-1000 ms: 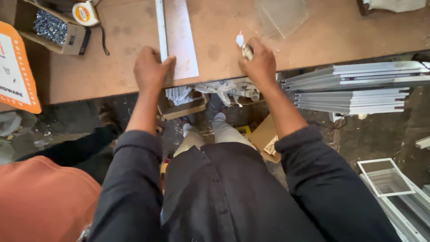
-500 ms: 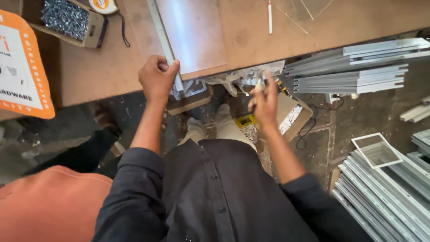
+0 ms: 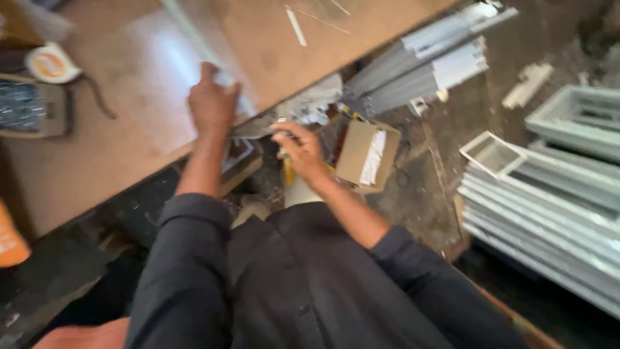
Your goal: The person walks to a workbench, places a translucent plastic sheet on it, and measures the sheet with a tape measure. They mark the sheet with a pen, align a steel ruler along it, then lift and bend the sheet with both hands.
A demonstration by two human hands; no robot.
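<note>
My left hand (image 3: 212, 100) grips the near end of a long pale metal strip (image 3: 187, 32) that lies on a pale sheet (image 3: 155, 84) on the brown workbench (image 3: 97, 161), at the bench's front edge. My right hand (image 3: 298, 147) is below the bench edge, fingers curled around a small object I cannot make out, close to a cardboard box (image 3: 365, 154) on the floor. The view is blurred and tilted.
A tape measure (image 3: 50, 63) and a box of screws (image 3: 29, 106) sit at the bench's left. Bundled white metal profiles (image 3: 426, 64) lie under the bench's right end. White frames (image 3: 555, 187) are stacked on the floor at right. An orange card (image 3: 8, 242) shows far left.
My right hand left the bench top and dropped below its edge toward the floor items. My left hand stayed on the strip's end. The view swung and tilted to the right.
</note>
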